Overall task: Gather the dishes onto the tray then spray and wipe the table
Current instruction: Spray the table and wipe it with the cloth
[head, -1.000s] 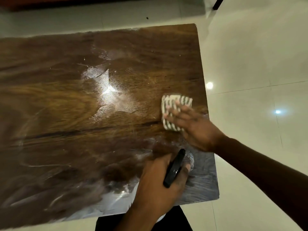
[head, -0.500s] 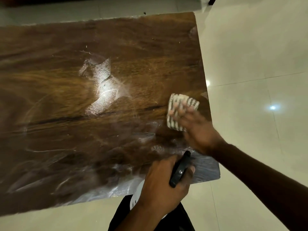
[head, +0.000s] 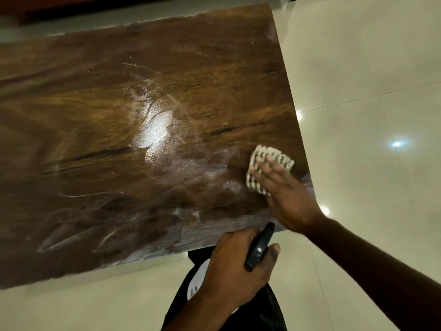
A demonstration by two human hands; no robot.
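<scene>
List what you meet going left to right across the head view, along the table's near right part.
Bright wet patch → left hand gripping the black spray bottle → striped cloth under the right hand → pale floor.

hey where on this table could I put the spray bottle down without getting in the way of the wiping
Most of the table is bare: the whole left half and the far edge, beyond the wet streaks. The near right corner is crowded: the right hand presses the cloth there, and the left hand holds the spray bottle beside it.
</scene>
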